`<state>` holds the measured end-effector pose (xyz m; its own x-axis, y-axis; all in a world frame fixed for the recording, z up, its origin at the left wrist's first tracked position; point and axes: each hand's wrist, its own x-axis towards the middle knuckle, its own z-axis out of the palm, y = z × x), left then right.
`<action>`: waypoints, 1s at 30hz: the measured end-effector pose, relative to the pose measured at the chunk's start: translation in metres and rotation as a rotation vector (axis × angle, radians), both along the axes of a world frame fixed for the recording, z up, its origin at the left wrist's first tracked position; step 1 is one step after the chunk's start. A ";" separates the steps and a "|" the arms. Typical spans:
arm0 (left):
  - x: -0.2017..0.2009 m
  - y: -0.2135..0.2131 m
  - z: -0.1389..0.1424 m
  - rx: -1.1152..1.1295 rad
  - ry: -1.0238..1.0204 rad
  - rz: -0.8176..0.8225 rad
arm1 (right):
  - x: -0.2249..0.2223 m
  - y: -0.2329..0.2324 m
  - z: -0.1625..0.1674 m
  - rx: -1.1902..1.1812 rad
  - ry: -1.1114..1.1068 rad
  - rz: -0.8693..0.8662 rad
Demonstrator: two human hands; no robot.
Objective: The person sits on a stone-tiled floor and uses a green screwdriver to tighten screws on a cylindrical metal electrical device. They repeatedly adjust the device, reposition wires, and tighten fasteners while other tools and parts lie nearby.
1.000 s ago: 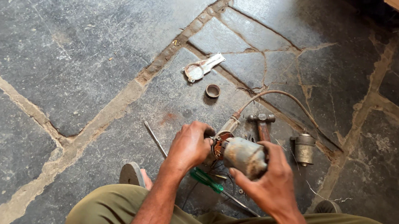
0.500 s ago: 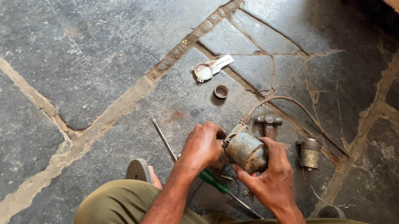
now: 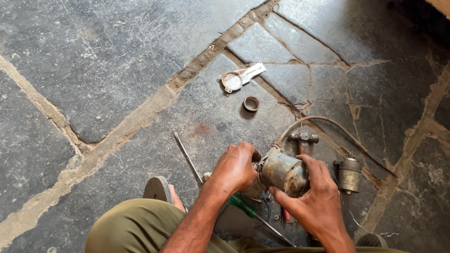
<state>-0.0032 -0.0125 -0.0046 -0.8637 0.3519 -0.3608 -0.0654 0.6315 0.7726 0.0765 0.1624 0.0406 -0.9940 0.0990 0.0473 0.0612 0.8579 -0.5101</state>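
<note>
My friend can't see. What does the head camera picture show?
Two hands hold a rusty grey motor-like cylinder over a stone floor: the left hand grips one end, the right hand cups it from below. Nearby lie a green-handled screwdriver, a thin rod, a small ring and a flat metal plate.

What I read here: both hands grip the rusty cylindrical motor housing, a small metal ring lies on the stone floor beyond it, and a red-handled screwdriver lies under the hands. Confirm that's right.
Not quite. The head view shows the screwdriver has a green handle, not red. The rest holds: the left hand and right hand both grip the rusty cylindrical motor housing, and the small metal ring lies on the stone floor beyond it.
</note>
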 end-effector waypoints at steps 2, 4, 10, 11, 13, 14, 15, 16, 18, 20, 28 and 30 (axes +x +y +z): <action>0.002 0.001 -0.001 0.017 0.019 0.000 | -0.001 0.001 0.002 -0.004 -0.033 -0.006; 0.004 0.001 -0.002 0.028 0.036 -0.006 | -0.001 0.003 0.004 0.003 -0.078 -0.025; 0.004 0.001 0.002 -0.002 0.034 -0.083 | -0.002 0.008 0.007 0.015 -0.112 -0.013; 0.005 0.000 0.004 -0.007 0.014 -0.113 | -0.003 0.009 0.007 0.013 -0.109 -0.014; 0.012 0.001 0.007 -0.021 -0.018 -0.184 | -0.002 0.010 0.007 0.012 -0.103 -0.012; 0.019 0.003 0.008 -0.033 -0.031 -0.226 | -0.002 0.010 0.007 0.006 -0.084 -0.001; 0.024 0.005 0.009 -0.050 -0.043 -0.268 | -0.002 0.010 0.007 -0.001 -0.064 0.008; 0.030 0.008 0.009 -0.070 -0.020 -0.234 | -0.001 0.011 0.007 -0.009 -0.047 0.017; 0.040 0.015 0.008 -0.114 0.026 -0.167 | 0.000 0.011 0.007 -0.014 -0.073 0.014; 0.039 0.017 0.003 -0.160 0.053 -0.140 | 0.001 0.012 0.007 -0.021 -0.057 0.034; 0.037 0.017 -0.013 -0.164 0.089 -0.112 | -0.003 0.016 0.010 0.014 -0.112 0.053; 0.040 0.018 -0.014 -0.168 0.099 -0.099 | -0.003 0.015 0.011 0.058 -0.112 0.063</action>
<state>0.0367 0.0060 -0.0190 -0.8621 0.3786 -0.3367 0.0742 0.7518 0.6552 0.0734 0.1776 0.0512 -0.9975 0.0364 -0.0602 0.0598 0.8899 -0.4522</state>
